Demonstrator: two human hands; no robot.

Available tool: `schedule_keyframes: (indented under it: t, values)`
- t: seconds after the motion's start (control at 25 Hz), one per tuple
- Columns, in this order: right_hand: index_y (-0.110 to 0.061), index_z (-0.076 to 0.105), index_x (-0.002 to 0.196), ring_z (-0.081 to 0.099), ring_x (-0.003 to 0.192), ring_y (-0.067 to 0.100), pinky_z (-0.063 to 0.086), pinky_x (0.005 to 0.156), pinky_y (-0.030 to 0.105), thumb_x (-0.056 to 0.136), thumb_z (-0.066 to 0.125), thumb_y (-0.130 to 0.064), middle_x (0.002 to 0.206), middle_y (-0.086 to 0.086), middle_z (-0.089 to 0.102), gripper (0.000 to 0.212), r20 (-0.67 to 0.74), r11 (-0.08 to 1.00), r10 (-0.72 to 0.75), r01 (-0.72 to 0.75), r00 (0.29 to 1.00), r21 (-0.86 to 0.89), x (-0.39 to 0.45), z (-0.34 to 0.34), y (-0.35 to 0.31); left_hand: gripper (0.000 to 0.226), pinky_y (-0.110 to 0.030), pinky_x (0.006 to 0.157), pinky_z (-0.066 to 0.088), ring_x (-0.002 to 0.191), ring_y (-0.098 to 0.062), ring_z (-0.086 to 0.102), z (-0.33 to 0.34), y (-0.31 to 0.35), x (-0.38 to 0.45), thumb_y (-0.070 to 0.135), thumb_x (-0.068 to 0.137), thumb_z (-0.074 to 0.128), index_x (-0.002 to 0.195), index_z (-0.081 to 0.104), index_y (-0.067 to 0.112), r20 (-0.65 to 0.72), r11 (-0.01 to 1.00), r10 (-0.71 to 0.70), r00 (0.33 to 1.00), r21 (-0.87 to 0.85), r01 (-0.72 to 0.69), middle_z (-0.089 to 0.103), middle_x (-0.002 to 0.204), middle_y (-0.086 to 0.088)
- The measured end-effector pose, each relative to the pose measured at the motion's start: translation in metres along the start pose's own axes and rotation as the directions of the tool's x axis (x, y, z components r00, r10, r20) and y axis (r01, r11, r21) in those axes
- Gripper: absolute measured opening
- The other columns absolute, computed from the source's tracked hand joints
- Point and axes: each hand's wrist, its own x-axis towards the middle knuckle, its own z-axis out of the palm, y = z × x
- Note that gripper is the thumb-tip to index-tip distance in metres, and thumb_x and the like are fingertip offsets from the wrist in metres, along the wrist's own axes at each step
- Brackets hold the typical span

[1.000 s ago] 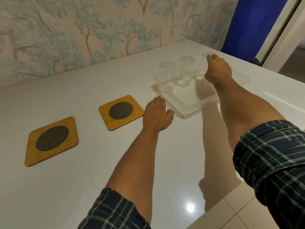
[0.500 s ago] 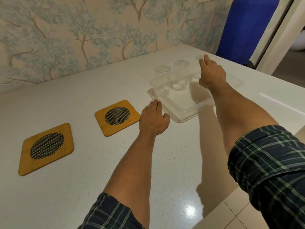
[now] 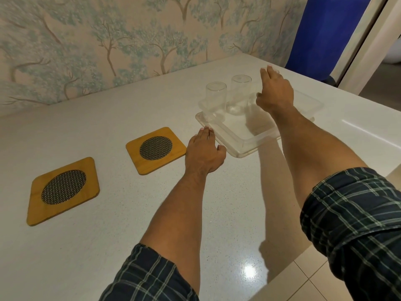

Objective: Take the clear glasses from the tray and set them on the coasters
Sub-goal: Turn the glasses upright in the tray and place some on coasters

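A clear plastic tray (image 3: 245,146) lies on the white table at right of centre. Two clear glasses (image 3: 216,98) (image 3: 240,93) stand in its far left part. My right hand (image 3: 274,94) is wrapped around a third clear glass (image 3: 276,71) at the tray's far side; only a bit of its rim shows past my fingertips. My left hand (image 3: 204,153) rests palm down on the table, holding nothing, between the tray's near corner and the nearer wooden coaster (image 3: 155,149). A second coaster (image 3: 63,191) lies further left. Both coasters are bare.
The table's (image 3: 108,235) far side meets a wall with tree-pattern wallpaper (image 3: 108,51). A blue panel (image 3: 325,31) and a doorway stand at the far right. The table's near right edge drops to a tiled floor (image 3: 303,283).
My right hand has closed in on the third glass, with the thumb now showing on its near left side. My left hand has stayed flat on the table.
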Motion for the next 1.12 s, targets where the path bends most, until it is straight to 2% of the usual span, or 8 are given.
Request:
schedule_keyframes:
  t: [0.12, 0.2, 0.32, 0.48, 0.64, 0.84, 0.92, 1.12]
  values:
    - [-0.013, 0.05, 0.141, 0.054, 0.123, 0.033, 0.046, 0.099, 0.045, 0.089, 0.07, -0.019, 0.143, 0.011, 0.053, 0.056, -0.217, 0.99, -0.1, 0.118, 0.971, 0.071, -0.001, -0.009, -0.027, 0.073, -0.037, 0.124, 0.011, 0.154, -0.024, 0.017, -0.001, 0.0, 0.001, 0.041, 0.095, 0.036, 0.157, 0.023, 0.004, -0.001, 1.0, -0.001, 1.0, -0.003, 0.001, 0.022, 0.166, -0.013]
    - [-0.015, 0.054, 0.136, 0.057, 0.117, 0.03, 0.048, 0.094, 0.043, 0.094, 0.064, -0.025, 0.135, 0.009, 0.058, 0.045, -0.258, 0.973, -0.144, 0.184, 0.955, 0.137, -0.002, -0.015, -0.048, 0.074, -0.038, 0.124, 0.012, 0.153, -0.024, 0.018, -0.001, 0.0, 0.0, 0.041, 0.095, 0.037, 0.157, 0.024, 0.004, -0.005, 1.0, 0.0, 1.0, 0.002, 0.0, 0.024, 0.165, -0.013]
    - [-0.017, 0.055, 0.137, 0.055, 0.119, 0.028, 0.046, 0.092, 0.041, 0.098, 0.052, -0.046, 0.134, 0.008, 0.058, 0.048, -0.222, 0.942, -0.216, 0.263, 0.951, 0.209, -0.006, -0.017, -0.08, 0.072, -0.039, 0.123, 0.017, 0.151, -0.025, 0.024, -0.002, 0.001, 0.0, 0.04, 0.093, 0.039, 0.155, 0.03, 0.004, -0.037, 1.0, 0.008, 0.999, 0.003, -0.008, 0.031, 0.162, -0.012]
    - [-0.023, 0.048, 0.146, 0.047, 0.133, 0.028, 0.042, 0.102, 0.045, 0.096, 0.043, -0.063, 0.149, 0.007, 0.048, 0.065, -0.023, 0.944, -0.272, 0.271, 0.962, 0.19, -0.012, -0.006, -0.104, 0.059, -0.039, 0.116, 0.034, 0.129, -0.024, 0.049, -0.003, 0.001, -0.001, 0.04, 0.09, 0.042, 0.14, 0.052, 0.01, -0.13, 1.0, 0.029, 0.991, 0.001, -0.029, 0.056, 0.14, -0.006]
    - [-0.025, 0.041, 0.151, 0.034, 0.143, 0.029, 0.038, 0.108, 0.048, 0.096, 0.052, -0.055, 0.159, 0.008, 0.036, 0.063, 0.076, 0.96, -0.254, 0.242, 0.964, 0.139, -0.016, 0.007, -0.107, 0.054, -0.04, 0.112, 0.039, 0.119, -0.023, 0.055, -0.001, 0.001, 0.0, 0.044, 0.091, 0.043, 0.135, 0.056, 0.014, -0.156, 0.999, 0.01, 0.988, -0.045, -0.018, 0.059, 0.13, -0.002]
    - [-0.02, 0.035, 0.152, 0.023, 0.148, 0.028, 0.04, 0.109, 0.047, 0.094, 0.066, -0.029, 0.161, 0.009, 0.028, 0.066, 0.051, 0.935, -0.268, 0.247, 0.962, 0.256, -0.026, 0.019, -0.103, 0.063, -0.043, 0.121, 0.028, 0.141, -0.025, 0.041, 0.002, -0.001, 0.001, 0.043, 0.093, 0.041, 0.147, 0.045, 0.011, -0.126, 0.998, 0.015, 0.992, -0.058, -0.022, 0.048, 0.151, -0.007]
    - [-0.018, 0.036, 0.149, 0.028, 0.145, 0.03, 0.043, 0.107, 0.047, 0.093, 0.068, -0.026, 0.161, 0.009, 0.028, 0.065, 0.045, 0.927, -0.254, 0.23, 0.966, 0.296, -0.028, 0.022, -0.105, 0.062, -0.043, 0.12, 0.029, 0.138, -0.024, 0.044, 0.002, 0.0, 0.001, 0.044, 0.093, 0.041, 0.146, 0.046, 0.012, -0.136, 0.998, 0.015, 0.991, -0.059, -0.023, 0.051, 0.149, -0.006]
    - [-0.017, 0.039, 0.141, 0.059, 0.109, 0.04, 0.054, 0.083, 0.046, 0.092, 0.069, -0.027, 0.158, 0.009, 0.026, 0.058, 0.037, 0.931, -0.188, 0.166, 0.981, 0.324, -0.027, 0.027, -0.115, 0.062, -0.043, 0.116, 0.034, 0.131, -0.026, 0.05, 0.0, 0.0, 0.001, 0.044, 0.09, 0.044, 0.141, 0.053, 0.01, -0.15, 0.997, 0.02, 0.989, -0.069, -0.031, 0.055, 0.142, -0.008]
